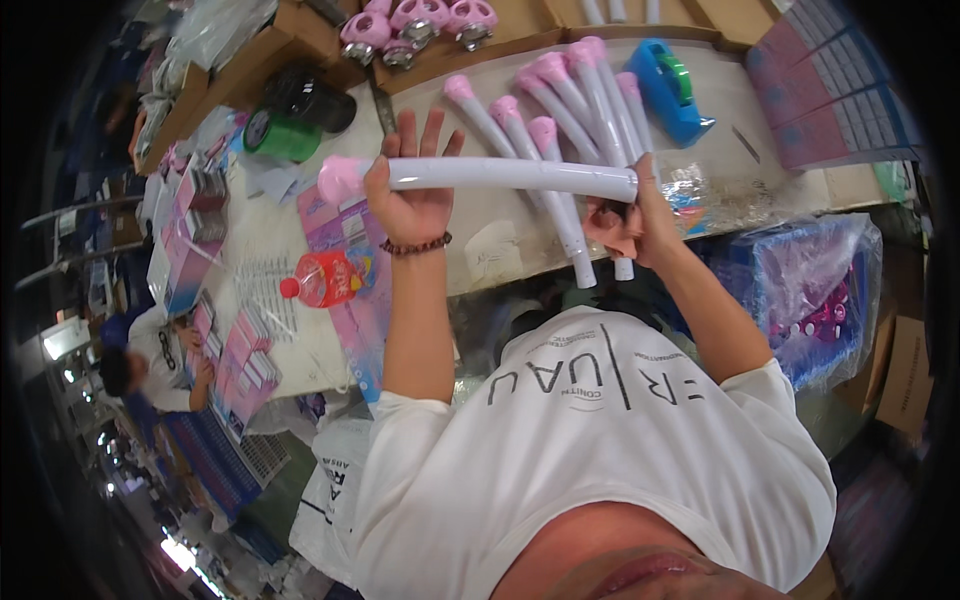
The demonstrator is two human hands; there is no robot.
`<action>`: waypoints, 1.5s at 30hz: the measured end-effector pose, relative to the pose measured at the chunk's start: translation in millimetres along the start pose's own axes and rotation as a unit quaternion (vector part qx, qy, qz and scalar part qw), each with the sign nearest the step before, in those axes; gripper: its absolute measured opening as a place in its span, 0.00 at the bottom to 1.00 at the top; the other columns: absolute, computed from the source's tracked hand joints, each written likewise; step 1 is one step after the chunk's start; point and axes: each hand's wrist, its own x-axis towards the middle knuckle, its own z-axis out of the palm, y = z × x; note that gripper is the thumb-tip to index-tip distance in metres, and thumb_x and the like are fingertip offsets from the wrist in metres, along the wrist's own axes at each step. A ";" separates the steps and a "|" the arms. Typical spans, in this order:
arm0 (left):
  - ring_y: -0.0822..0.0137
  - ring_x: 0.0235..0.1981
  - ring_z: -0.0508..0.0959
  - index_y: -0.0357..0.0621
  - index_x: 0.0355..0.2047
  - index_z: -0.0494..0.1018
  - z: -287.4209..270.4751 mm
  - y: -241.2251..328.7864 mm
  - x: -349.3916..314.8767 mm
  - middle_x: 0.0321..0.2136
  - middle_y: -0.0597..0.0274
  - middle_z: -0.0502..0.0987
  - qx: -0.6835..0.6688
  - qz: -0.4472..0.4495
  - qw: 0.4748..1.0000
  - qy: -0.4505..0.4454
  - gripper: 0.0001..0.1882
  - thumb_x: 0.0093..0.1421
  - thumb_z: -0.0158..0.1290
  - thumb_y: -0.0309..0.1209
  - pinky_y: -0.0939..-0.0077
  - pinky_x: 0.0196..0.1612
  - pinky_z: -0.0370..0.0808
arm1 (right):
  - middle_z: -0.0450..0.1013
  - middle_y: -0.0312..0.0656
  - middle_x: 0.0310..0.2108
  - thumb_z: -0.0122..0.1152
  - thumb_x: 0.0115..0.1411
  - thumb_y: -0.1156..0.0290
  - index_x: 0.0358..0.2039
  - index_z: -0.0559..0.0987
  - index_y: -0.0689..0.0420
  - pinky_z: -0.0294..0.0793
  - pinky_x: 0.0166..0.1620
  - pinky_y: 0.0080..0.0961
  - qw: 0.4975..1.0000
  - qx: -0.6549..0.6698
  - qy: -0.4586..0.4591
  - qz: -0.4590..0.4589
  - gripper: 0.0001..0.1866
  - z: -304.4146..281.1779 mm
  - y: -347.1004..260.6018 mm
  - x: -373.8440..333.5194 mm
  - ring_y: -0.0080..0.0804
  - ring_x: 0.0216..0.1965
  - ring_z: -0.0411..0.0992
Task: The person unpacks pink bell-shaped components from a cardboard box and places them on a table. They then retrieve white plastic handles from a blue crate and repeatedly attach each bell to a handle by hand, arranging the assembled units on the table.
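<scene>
A white tube with a pink end [500,173] lies level across both my hands. My left hand [412,205] bears it near the pink end, thumb hooked over the tube and the other fingers stretched out behind it. At the plain end, my right hand [655,215] grips the tube. A crumpled orange-brown cloth or paper piece [612,232] is also at that hand, below the tube. Beyond the hands, several similar white tubes with pink ends [600,100] lie fanned on the table [490,250], some partly hidden by the held one.
A blue tape dispenser [668,95] stands beyond the tubes. Pink parts [420,20] sit in a carton at the back. A red bottle [325,280] and a green jar [283,135] are leftward; a blue crate [800,300] is right. Another person [160,350] handles boxes at far left.
</scene>
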 end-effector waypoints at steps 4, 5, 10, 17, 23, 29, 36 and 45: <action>0.51 0.59 0.64 0.54 0.35 0.78 -2.7 -22.1 -5.7 0.53 0.68 0.73 -0.080 -0.030 0.994 0.065 0.11 0.55 0.53 0.42 0.42 0.60 0.58 | 0.64 0.39 0.14 0.44 0.61 0.38 0.29 0.67 0.55 0.64 0.10 0.29 0.995 0.091 0.016 -0.041 0.28 -9.5 -10.6 -2.6 0.29 0.09 0.66; 0.51 0.58 0.66 0.53 0.34 0.77 -4.7 -28.4 -8.0 0.52 0.66 0.73 -0.113 -0.046 0.990 0.076 0.10 0.56 0.52 0.41 0.42 0.58 0.61 | 0.63 0.38 0.13 0.46 0.62 0.41 0.31 0.65 0.53 0.62 0.10 0.28 0.987 0.149 0.056 0.016 0.25 -12.8 -14.8 -3.8 0.28 0.08 0.64; 0.51 0.54 0.69 0.46 0.36 0.75 -4.2 -61.9 -8.2 0.48 0.59 0.75 -0.072 -0.145 0.975 0.152 0.17 0.59 0.47 0.45 0.47 0.55 0.65 | 0.67 0.31 0.20 0.39 0.66 0.51 0.36 0.73 0.54 0.60 0.14 0.17 0.922 -0.355 -0.141 -0.062 0.21 -47.4 -47.1 -12.2 0.16 0.13 0.62; 0.58 0.47 0.74 0.36 0.58 0.60 -11.7 -119.0 -2.7 0.52 0.54 0.70 0.322 -0.248 0.907 0.106 0.47 0.52 0.54 0.62 0.62 0.44 0.73 | 0.72 0.40 0.30 0.59 0.58 0.68 0.47 0.70 0.63 0.71 0.31 0.20 0.969 -0.215 -0.124 0.007 0.19 -96.2 -51.5 -2.5 0.24 0.29 0.71; 0.64 0.36 0.78 0.29 0.53 0.66 -80.9 -127.6 3.9 0.38 0.51 0.77 0.684 -0.161 0.688 0.182 0.35 0.52 0.59 0.44 0.73 0.37 0.74 | 0.74 0.39 0.25 0.49 0.62 0.52 0.38 0.72 0.56 0.63 0.15 0.17 0.911 -0.353 0.000 -0.212 0.19 -99.8 -212.9 95.1 0.20 0.19 0.70; 0.67 0.27 0.78 0.30 0.46 0.71 -121.8 -144.8 22.2 0.29 0.54 0.78 0.703 -0.191 0.631 0.267 0.29 0.50 0.58 0.41 0.74 0.27 0.75 | 0.73 0.38 0.28 0.49 0.64 0.53 0.44 0.72 0.55 0.69 0.21 0.17 0.933 -0.221 0.076 -0.273 0.19 -105.9 -267.1 143.1 0.24 0.21 0.71; 0.63 0.20 0.76 0.31 0.28 0.76 -117.3 -140.7 49.9 0.20 0.52 0.77 0.629 -0.244 0.686 0.272 0.17 0.45 0.56 0.36 0.68 0.26 0.74 | 0.65 0.23 0.10 0.43 0.65 0.50 0.33 0.71 0.49 0.66 0.15 0.14 0.969 0.087 -0.222 -0.073 0.16 -101.9 -170.4 128.3 0.14 0.21 0.72; 0.75 0.14 0.71 0.36 0.34 0.69 -17.8 -64.4 -26.9 0.16 0.66 0.71 0.583 -0.208 0.771 0.146 0.14 0.53 0.57 0.32 0.78 0.16 0.67 | 0.70 0.49 0.48 0.43 0.64 0.54 0.53 0.65 0.64 0.71 0.51 0.34 0.942 0.021 -0.312 -0.125 0.27 -73.6 -139.6 107.3 0.40 0.46 0.73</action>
